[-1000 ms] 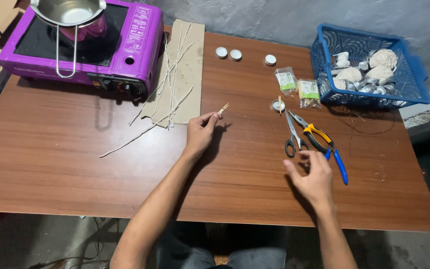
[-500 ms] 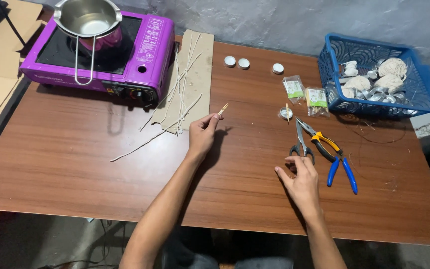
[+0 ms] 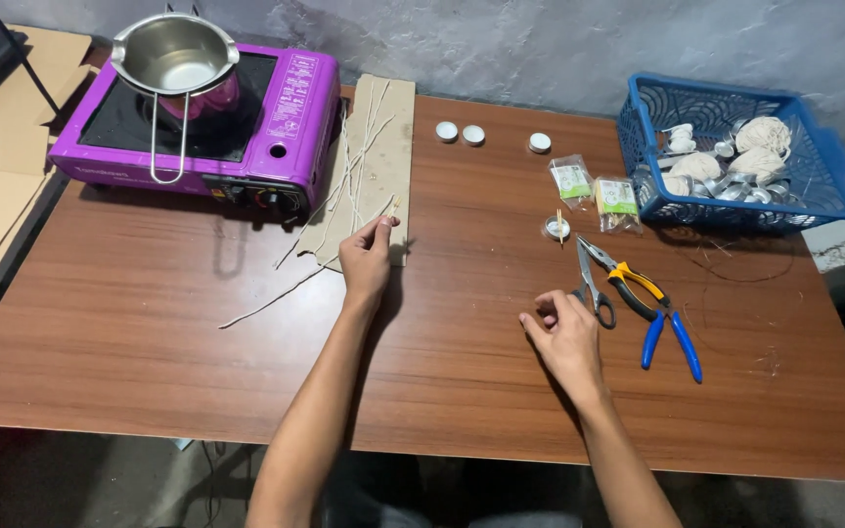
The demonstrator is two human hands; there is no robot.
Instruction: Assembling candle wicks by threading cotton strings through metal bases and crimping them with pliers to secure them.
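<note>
The left hand (image 3: 366,262) pinched a short pale stick (image 3: 390,208) between thumb and fingertips, the fingers closed on its lower end while the free end pointed toward one o'clock, over the near edge of a cardboard sheet (image 3: 395,127). That sheet lay at twelve o'clock from the hand and carried a loose scatter of long thin sticks (image 3: 349,176), a few trailing off it toward seven o'clock onto the wooden table (image 3: 149,323).

The right hand (image 3: 564,337) rested on the table with its fingers curled in; whether anything sat inside them could not be told. Just at one o'clock from it lay small scissors (image 3: 591,286), their ring handle almost touching the fingers, and beyond them, at three o'clock, pliers with blue and yellow grips (image 3: 649,305).

A small round cup with a wick (image 3: 556,228) stood at twelve o'clock from the right hand, beside two little clear packets (image 3: 594,188). A blue basket (image 3: 819,196) of white lumps and metal cups sat at two o'clock, and a purple stove (image 3: 276,127) with a steel pot (image 3: 176,54) at ten o'clock from the left hand.

The pinch held only the stick's tip, so it looked likely to twist or snap under pressure. A sweep of the left wrist could also have knocked the loose sticks off the sheet. The open blades lay close to the right fingers, a nick risk.
</note>
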